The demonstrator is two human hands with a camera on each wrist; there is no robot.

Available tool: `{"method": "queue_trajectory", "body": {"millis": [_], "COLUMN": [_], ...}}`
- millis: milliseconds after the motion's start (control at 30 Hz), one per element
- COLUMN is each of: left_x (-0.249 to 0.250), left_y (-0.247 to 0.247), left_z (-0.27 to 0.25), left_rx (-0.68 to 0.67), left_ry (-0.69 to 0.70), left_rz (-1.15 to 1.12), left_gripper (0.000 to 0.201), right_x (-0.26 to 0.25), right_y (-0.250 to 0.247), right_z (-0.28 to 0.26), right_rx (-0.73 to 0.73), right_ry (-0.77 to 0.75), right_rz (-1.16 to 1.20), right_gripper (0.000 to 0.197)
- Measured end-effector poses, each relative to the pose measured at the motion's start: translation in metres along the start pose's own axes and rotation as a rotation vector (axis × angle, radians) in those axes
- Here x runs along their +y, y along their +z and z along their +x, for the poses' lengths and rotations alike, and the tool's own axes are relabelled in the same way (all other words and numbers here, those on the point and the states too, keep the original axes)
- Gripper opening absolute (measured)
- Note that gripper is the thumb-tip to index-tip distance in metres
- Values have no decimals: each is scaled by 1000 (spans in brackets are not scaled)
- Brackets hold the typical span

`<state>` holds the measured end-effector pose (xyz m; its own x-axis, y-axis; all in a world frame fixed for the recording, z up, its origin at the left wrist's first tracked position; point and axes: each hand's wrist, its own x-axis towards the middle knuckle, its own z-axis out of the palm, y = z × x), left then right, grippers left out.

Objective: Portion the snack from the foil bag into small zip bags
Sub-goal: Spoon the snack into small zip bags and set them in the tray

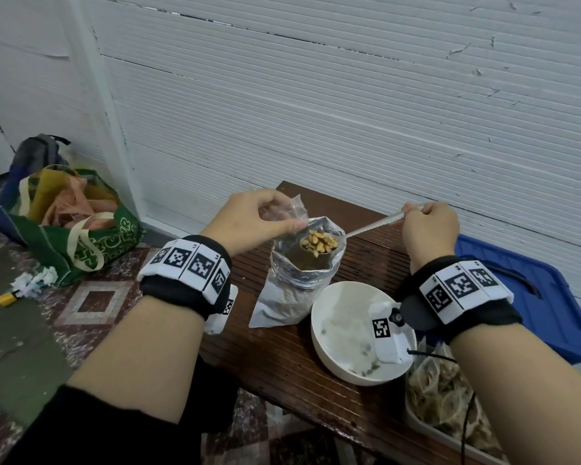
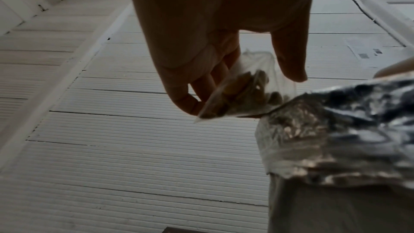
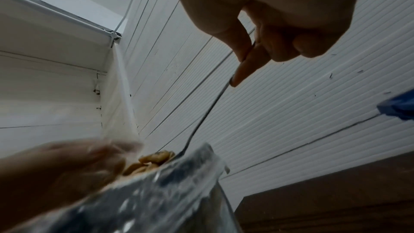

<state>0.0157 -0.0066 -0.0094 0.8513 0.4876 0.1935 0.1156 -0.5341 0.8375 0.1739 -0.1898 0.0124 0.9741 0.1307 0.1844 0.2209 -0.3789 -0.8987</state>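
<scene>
My left hand (image 1: 249, 219) pinches a small zip bag (image 1: 287, 213) at frame center. My right hand (image 1: 428, 229) grips a spoon (image 1: 373, 226), heaped with snack (image 1: 319, 241), over the foil bag (image 1: 299, 280) on the worktop (image 1: 282, 364).

Black wristbands (image 1: 185, 290) w/ white square-code tags on both wrists, black sleeve (image 1: 81, 427) on left arm.

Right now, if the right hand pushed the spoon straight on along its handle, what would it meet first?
Probably the small zip bag held open by the left hand, just beyond the loaded spoon above the foil bag; depth is uncertain.
</scene>
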Motion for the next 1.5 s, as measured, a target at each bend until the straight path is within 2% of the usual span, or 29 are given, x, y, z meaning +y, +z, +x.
{"method": "queue_trajectory", "body": {"millis": [233,300,400,700,900,1067,1167,1333,1433,1500], "left_x": [2,2,2,3,8,7,7,8,7,7], "left_y": [5,7,11,18,27,25,22,18,18,18], "left_z": [1,1,2,2,1,0,0,-1,-1,-1], "left_rx": [-66,-65,-56,-61,-58,-23,1,6,8,9], "left_ry": [14,21,27,17,29,2,-23,-34,-36,-37], "left_rz": [71,77,78,67,97,72,24,9,10,4], "left_gripper": [37,38,40,45,36,34,30,20,20,21], "right_x": [-12,-15,-19,-22,-26,-28,-28,-23,-19,-15], "right_y": [-11,-8,-1,11,14,5,-1,-7,-6,-3], "right_z": [19,16,10,-2,-17,-18,-16,-8,-8,-11], "right_rx": [67,61,37,-13,-107,-2,87,209,184,103], "right_ry": [-70,-79,-99,-124,-285,-410,-396,-345,-330,-340], "right_rz": [11,40,34,69,191,257,283,284,262,193], "right_gripper": [28,31,34,27,24,23,23,11,12,13]}}
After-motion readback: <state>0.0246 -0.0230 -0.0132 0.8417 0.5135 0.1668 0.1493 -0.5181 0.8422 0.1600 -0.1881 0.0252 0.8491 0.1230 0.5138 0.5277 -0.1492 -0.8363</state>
